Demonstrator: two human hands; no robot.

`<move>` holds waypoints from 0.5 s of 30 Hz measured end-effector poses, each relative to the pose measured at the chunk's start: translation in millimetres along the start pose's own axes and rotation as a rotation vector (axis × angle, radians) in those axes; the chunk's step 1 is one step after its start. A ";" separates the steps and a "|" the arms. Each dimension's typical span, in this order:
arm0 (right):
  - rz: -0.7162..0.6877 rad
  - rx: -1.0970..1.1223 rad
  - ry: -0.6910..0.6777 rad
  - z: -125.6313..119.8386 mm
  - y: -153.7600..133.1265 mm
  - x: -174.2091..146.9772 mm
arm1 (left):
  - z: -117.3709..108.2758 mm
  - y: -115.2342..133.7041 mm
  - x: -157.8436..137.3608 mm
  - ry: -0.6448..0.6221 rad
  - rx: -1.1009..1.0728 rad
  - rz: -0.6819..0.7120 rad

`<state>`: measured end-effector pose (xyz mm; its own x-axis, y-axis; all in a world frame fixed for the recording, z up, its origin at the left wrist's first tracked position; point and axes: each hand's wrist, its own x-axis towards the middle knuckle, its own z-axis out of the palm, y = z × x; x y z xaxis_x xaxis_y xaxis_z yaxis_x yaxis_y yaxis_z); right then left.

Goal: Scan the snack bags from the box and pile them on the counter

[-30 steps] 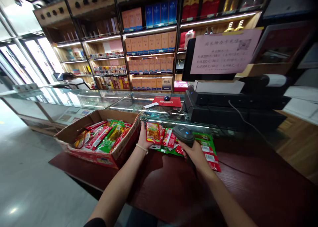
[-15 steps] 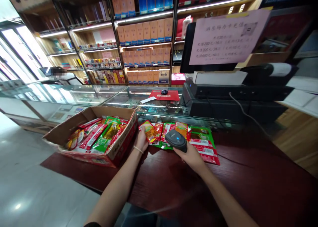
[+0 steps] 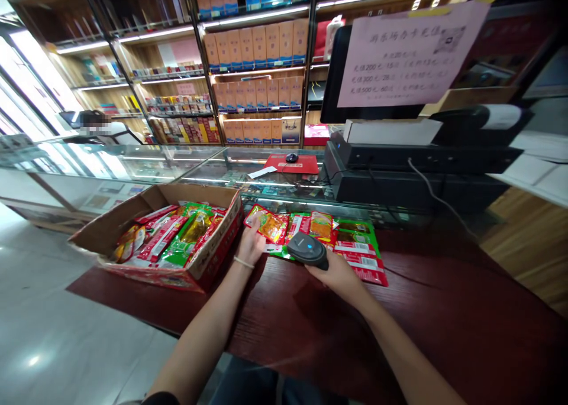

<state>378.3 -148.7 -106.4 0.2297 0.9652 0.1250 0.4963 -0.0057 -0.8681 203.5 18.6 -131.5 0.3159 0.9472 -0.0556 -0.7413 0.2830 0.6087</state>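
My right hand is closed round the handle of a black barcode scanner, whose head shows a small blue light. My left hand holds a red snack packet by its left end, just left of the scanner. Below and to the right of that packet, several red and green snack packets lie spread on the dark red wooden counter. To the left of my left hand stands an open cardboard box with many more such packets in it.
Behind the packets is a glass display case with a red mat and a mouse. At the right, a monitor with a pink paper sign stands over black till equipment. A person is far left.
My left hand has turned the snack packet, which now lies more level and slants down to the right. The scanner stays beside it, and the whole view has shifted slightly.
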 end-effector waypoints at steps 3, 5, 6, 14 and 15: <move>0.036 0.033 0.025 -0.6 -3.7 -1.1 | 1.0 -1.3 -0.7 0.013 0.019 0.007; 0.071 0.094 0.055 -2.1 -4.9 -1.3 | -0.3 -1.3 -1.0 -0.033 0.034 0.056; 0.095 0.128 0.065 -3.7 -5.4 -1.1 | -1.0 -0.9 -1.3 -0.064 0.050 0.082; 0.222 0.295 0.304 -48.8 -1.3 7.7 | 20.3 -13.8 -0.6 -0.161 0.271 0.159; 0.222 0.297 0.346 -57.7 0.9 8.1 | 27.1 -19.6 0.5 -0.188 0.327 0.146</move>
<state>428.9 -156.0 -78.5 0.5915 0.8058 0.0296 0.1558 -0.0782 -0.9847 234.2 9.4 -122.0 0.3466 0.9212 0.1770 -0.5686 0.0562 0.8207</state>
